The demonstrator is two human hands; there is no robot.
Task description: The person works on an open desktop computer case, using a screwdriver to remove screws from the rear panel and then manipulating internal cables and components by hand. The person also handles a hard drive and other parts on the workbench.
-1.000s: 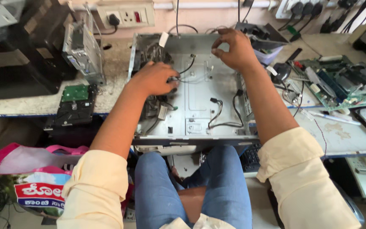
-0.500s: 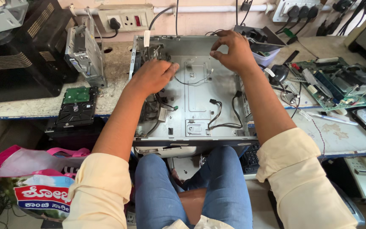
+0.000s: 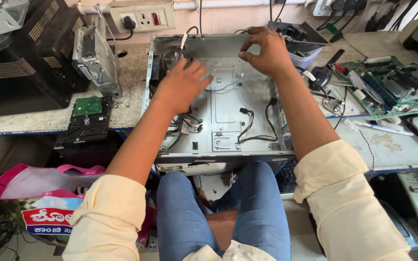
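Grey steel case (image 3: pixel 228 96), open, flat on bench centre. Left hand (image 3: pixel 180 87): fingers spread, over cables (image 3: pixel 182 123) at left wall, gripping nothing. Right hand (image 3: pixel 264 50): fingertips pinched at far rim; contents indiscernible. Advice: steady case, avoid snagging cables.

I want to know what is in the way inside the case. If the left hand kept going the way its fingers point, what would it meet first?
Probably the thin black cable lying on the floor of the case, just past the fingertips of the left hand. The hand's height above the floor is unclear, so it might pass over.
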